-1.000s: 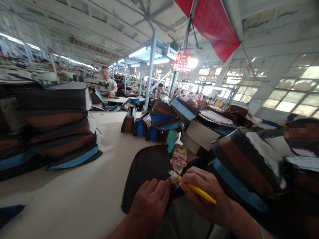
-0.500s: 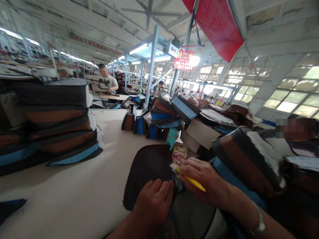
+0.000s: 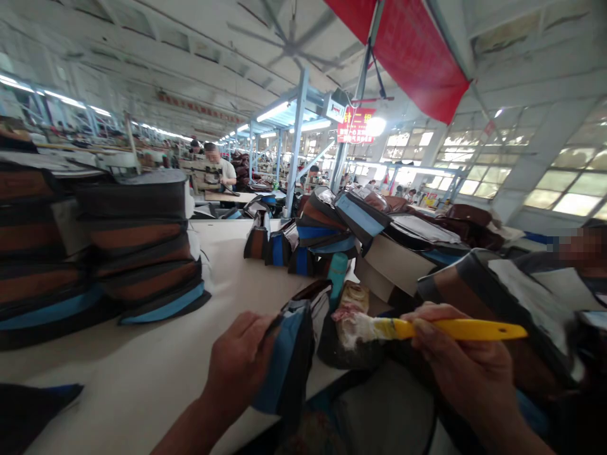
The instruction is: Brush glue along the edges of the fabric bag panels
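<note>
My left hand (image 3: 239, 363) is closed on the edge of a black bag piece (image 3: 289, 354) with a blue band, tilted up on its side. My right hand (image 3: 462, 360) grips a yellow-handled paint brush (image 3: 398, 328), held level with its bristles pointing left. The pale, wet-looking bristles are at a smeared, crusted container (image 3: 353, 303); whether they touch it I cannot tell. Just behind stands a teal bottle (image 3: 337, 275). Below the brush lies a dark grey bag piece (image 3: 384, 404), partly hidden by my right arm.
Stacks of black, brown and blue bag pieces (image 3: 147, 243) stand on the left of the pale table (image 3: 227, 265). More pieces (image 3: 327, 218) are heaped at the back, with others (image 3: 484, 303) on the right. One person (image 3: 222, 170) works behind the table; another person (image 3: 588, 253) is at far right.
My left hand has moved left and tipped the bag piece up from lying flat. My right hand has moved right, and the brush has swung from slanting over the piece to level at the container.
</note>
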Tool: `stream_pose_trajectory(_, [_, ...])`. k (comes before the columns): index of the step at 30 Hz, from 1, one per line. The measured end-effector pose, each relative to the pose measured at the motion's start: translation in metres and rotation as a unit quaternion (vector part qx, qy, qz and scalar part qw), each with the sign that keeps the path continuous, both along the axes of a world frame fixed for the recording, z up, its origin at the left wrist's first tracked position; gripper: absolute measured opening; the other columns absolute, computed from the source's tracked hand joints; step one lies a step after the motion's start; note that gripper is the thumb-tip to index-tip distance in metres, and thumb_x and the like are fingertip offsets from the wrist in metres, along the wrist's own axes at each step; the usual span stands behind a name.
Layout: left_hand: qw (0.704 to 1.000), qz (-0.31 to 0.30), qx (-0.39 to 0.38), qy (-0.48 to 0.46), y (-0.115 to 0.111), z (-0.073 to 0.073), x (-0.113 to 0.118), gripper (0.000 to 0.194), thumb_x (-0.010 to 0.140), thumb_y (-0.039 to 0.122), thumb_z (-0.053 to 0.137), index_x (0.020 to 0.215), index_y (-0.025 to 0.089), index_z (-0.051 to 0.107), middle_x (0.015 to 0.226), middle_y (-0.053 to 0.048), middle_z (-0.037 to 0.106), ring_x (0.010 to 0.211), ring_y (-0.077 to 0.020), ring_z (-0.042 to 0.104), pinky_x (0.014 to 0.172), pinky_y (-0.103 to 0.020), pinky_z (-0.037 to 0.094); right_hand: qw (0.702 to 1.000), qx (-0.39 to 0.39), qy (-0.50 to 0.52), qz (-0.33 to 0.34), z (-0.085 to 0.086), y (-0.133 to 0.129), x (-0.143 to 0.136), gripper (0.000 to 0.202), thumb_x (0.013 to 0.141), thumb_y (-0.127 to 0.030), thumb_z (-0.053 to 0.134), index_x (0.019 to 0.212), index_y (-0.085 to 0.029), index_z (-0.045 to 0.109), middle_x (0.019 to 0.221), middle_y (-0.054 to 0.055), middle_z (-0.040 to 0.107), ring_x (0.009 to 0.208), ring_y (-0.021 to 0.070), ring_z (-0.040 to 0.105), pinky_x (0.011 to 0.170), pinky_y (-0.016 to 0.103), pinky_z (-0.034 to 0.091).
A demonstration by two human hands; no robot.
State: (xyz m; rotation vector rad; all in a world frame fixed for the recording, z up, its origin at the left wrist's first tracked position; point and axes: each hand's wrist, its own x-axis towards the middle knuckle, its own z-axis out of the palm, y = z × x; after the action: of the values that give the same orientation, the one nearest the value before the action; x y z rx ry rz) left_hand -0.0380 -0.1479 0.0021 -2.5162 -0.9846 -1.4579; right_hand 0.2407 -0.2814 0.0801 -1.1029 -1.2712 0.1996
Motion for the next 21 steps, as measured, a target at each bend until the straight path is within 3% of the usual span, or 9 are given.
stream_pose_trajectory(2, [0.994, 0.022, -0.103, -0.04, 0.012, -0.008, -0.027, 0.022, 0.093, 0.036, 0.053, 0.104, 0.021, 0.065, 0.093, -0.003, 0.067, 0.085, -0.0179, 0.065, 0.075, -0.028, 0.052, 0.996, -0.02, 0.082, -0.012, -0.017, -0.001, -0.008, 0.016, 0.078, -0.032, 0.077, 0.086, -0.02, 0.071, 0.076, 0.005, 0.064, 0.062, 0.0153, 0.057, 0.047, 0.023, 0.043])
stream_pose_trajectory(6, [0.94, 0.173, -0.247, -0.158, 0.018, -0.038, -0.068, 0.043, 0.083, 0.053, 0.061, 0.115, 0.024, 0.058, 0.095, -0.002, 0.07, 0.086, -0.0227, 0.068, 0.075, -0.033, 0.054, 0.977, -0.053, 0.207, 0.007, -0.044, 0.0, -0.028, 0.023, 0.069, -0.035, 0.084, 0.083, -0.019, 0.074, 0.074, 0.005, 0.064, 0.056, 0.0142, 0.056, 0.043, 0.021, 0.045])
stream_pose_trajectory(8, [0.916, 0.224, -0.264, -0.203, 0.014, -0.054, -0.08, 0.053, 0.077, 0.057, 0.065, 0.116, 0.023, 0.054, 0.095, -0.003, 0.069, 0.085, -0.0237, 0.068, 0.074, -0.034, 0.054, 0.967, -0.073, 0.245, 0.024, -0.052, 0.002, -0.038, 0.024, 0.065, -0.035, 0.086, 0.079, -0.02, 0.075, 0.073, 0.004, 0.065, 0.054, 0.0139, 0.056, 0.044, 0.021, 0.048])
stream_pose_trajectory(11, [0.911, 0.275, -0.221, -0.213, 0.001, -0.069, -0.088, 0.048, 0.075, 0.061, 0.066, 0.099, 0.022, 0.055, 0.093, -0.005, 0.065, 0.084, -0.0246, 0.065, 0.074, -0.035, 0.053, 0.954, -0.103, 0.278, 0.034, -0.059, 0.005, -0.051, 0.027, 0.058, -0.036, 0.089, 0.074, -0.02, 0.075, 0.071, 0.004, 0.065, 0.053, 0.0142, 0.056, 0.043, 0.021, 0.05])
stream_pose_trajectory(14, [0.914, 0.26, -0.237, -0.2, -0.019, -0.074, -0.088, 0.034, 0.085, 0.057, 0.055, 0.087, 0.023, 0.055, 0.079, -0.001, 0.063, 0.072, -0.0202, 0.063, 0.066, -0.031, 0.051, 0.947, -0.127, 0.291, 0.038, -0.063, 0.008, -0.058, 0.029, 0.055, -0.037, 0.09, 0.072, -0.019, 0.075, 0.071, 0.005, 0.066, 0.054, 0.0151, 0.057, 0.042, 0.021, 0.05])
stream_pose_trajectory(17, [0.927, 0.197, -0.256, -0.193, -0.038, -0.077, -0.083, 0.031, 0.093, 0.05, 0.043, 0.101, 0.024, 0.057, 0.09, -0.001, 0.066, 0.081, -0.0187, 0.065, 0.071, -0.029, 0.053, 0.941, -0.154, 0.295, 0.061, -0.065, 0.01, -0.06, 0.032, 0.052, -0.039, 0.09, 0.07, -0.017, 0.075, 0.074, 0.007, 0.067, 0.057, 0.0172, 0.059, 0.044, 0.022, 0.052])
stream_pose_trajectory(21, [0.94, 0.196, -0.218, -0.176, -0.042, -0.083, -0.071, 0.043, 0.083, 0.051, 0.061, 0.113, 0.02, 0.056, 0.103, -0.006, 0.064, 0.092, -0.0226, 0.064, 0.08, -0.034, 0.053, 0.94, -0.16, 0.292, 0.067, -0.072, 0.013, -0.072, 0.03, 0.06, -0.039, 0.088, 0.076, -0.017, 0.074, 0.071, 0.005, 0.066, 0.055, 0.0153, 0.057, 0.046, 0.023, 0.05])
